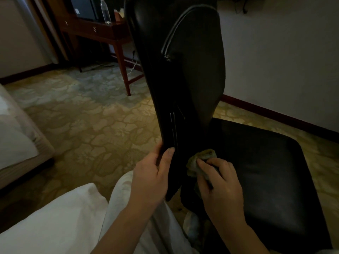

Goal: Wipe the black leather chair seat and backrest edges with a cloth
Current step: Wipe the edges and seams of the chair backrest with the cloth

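Head view, left hand (pixel 152 175) gripping backrest (pixel 183 79) edge, right hand (pixel 220 182) clutching cloth (pixel 198 160) on seat (pixel 266 171)

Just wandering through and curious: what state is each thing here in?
left grip: holds the backrest by its edge
right grip: presses the cloth where backrest meets seat
cloth: bunched up
backrest: upright
water bottle: upright on the desk, capped
drawer: closed

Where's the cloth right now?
Head view, lower centre: the cloth is bunched under the right hand, pressed where the backrest meets the seat, beside the left hand.
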